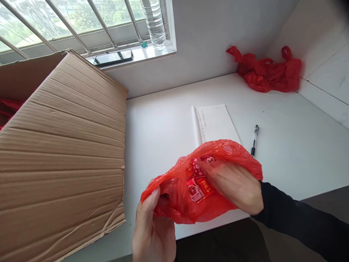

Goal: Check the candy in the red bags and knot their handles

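Observation:
My left hand (154,225) grips the left rim of a thin red plastic bag (188,214), thumb over the edge. The bag's mouth faces up and lies wide apart. Several small wrapped candies (195,190) in red and pink wrappers with printed patterns lie inside it. My right hand (231,182) reaches into the bag from the right. Its index finger is stretched out against a dark red patterned wrapper (197,168); the other fingers are partly hidden, and no candy shows lifted in them.
Behind the bag lies a notebook (218,120) with writing, a pen (255,140) to its right. A large cardboard box (68,145) stands at left. Crumpled red bags (268,72) sit in the back right corner. The windowsill holds a phone (113,57) and a water bottle (155,25).

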